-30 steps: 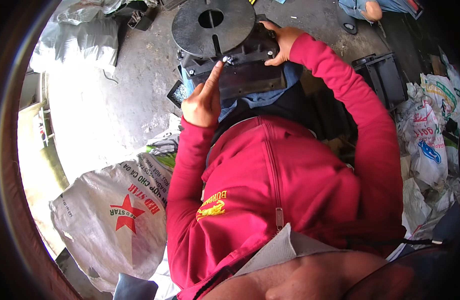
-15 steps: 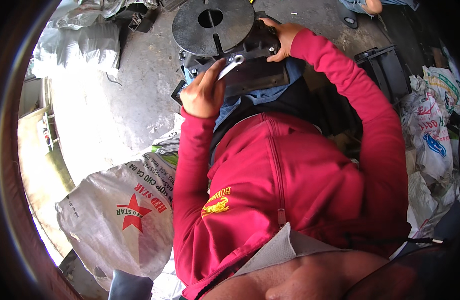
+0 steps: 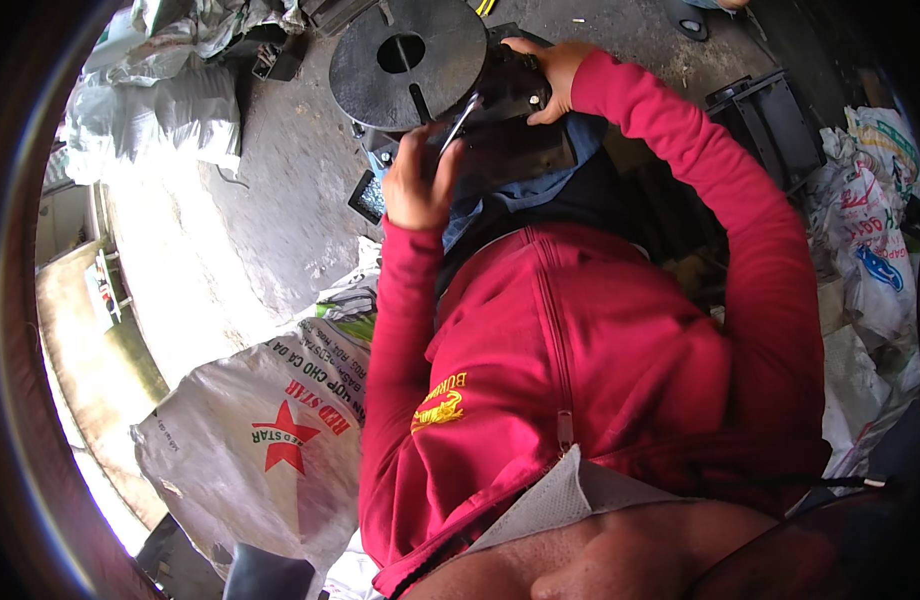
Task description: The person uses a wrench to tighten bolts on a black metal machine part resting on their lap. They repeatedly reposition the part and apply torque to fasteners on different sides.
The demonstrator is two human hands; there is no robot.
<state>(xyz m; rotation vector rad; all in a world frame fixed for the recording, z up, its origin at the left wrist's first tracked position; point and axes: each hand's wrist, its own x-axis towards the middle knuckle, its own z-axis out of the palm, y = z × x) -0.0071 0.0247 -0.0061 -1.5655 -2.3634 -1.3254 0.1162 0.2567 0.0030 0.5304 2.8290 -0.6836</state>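
A black assembly with a round, slotted disc (image 3: 445,60) on top rests over my lap. The disc has a hole in its middle. Below it is a dark body (image 3: 530,145) with bolts along its side. My left hand (image 3: 417,188) is closed round a silver wrench (image 3: 461,121), whose far end points up to the right, by the disc's near edge. Whether that end sits on a bolt cannot be made out. With fingers and thumb spread round the right end of the body, my right hand (image 3: 557,78) grips it next to a bolt head.
A small black tray (image 3: 368,197) of metal bits stands left of the assembly. A large white sack (image 3: 250,440) lies at my left, more sacks (image 3: 870,230) at my right. A black frame (image 3: 775,125) and another person's shoe (image 3: 688,22) are beyond.
The wrench has swung steeper and shows more edge-on, as my left hand has turned with it. The disc appears slightly further left and nearer. My right hand keeps its grip.
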